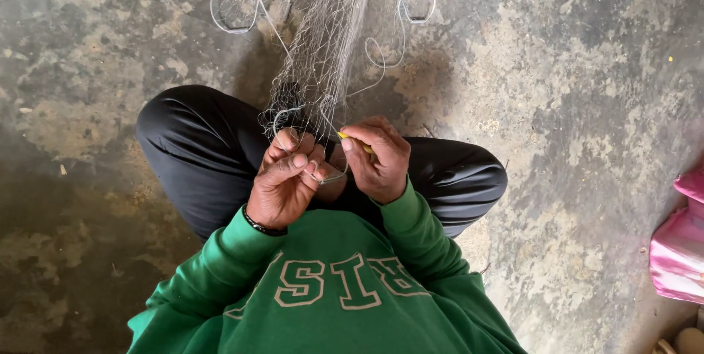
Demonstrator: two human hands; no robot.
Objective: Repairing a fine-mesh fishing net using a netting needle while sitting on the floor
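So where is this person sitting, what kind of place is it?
Probably a yard or work shed: the person sits on a bare, stained grey concrete floor, with a thin grey fishing net stretched ahead and loose white line lying around.

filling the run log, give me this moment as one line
left hand: pinching net | right hand: holding yellow tool | white line: looped on floor

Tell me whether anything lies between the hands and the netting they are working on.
Nothing visible does. The left hand already pinches the gathered end of the grey net, and the right hand, holding a small yellow tool, meets the same spot above the lap.
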